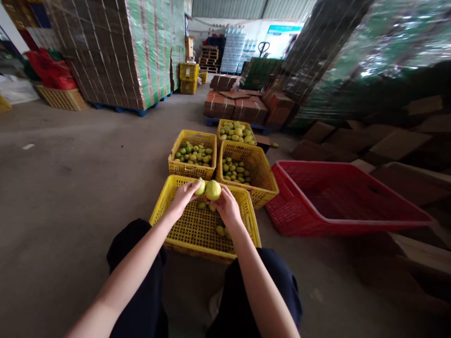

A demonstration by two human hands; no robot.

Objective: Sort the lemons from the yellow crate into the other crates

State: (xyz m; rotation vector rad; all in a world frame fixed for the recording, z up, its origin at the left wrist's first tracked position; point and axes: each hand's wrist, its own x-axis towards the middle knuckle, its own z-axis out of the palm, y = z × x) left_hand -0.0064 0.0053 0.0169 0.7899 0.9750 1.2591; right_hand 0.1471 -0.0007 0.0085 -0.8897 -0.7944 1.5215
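Both of my hands are raised over a yellow plastic crate [188, 225] in front of my knees. My left hand [183, 196] is closed round a yellow-green lemon [200, 187]. In my right hand [227, 206] is a second, larger-looking lemon [213, 190], side by side with the first. A few loose lemons [220, 230] lie on the floor of the crate below, partly hidden by my right wrist. Behind it stand a crate of greener lemons [192, 155], a half-filled crate [262, 176] and a fuller crate of yellower lemons [236, 133].
An empty-looking red plastic crate [299, 220] stands to the right, beside scattered cardboard [405, 141]. Flattened carton bundles [236, 108] lie on a pallet ahead. Tall wrapped stacks [102, 51] rise at left and right. Grey concrete floor [70, 188] extends leftward.
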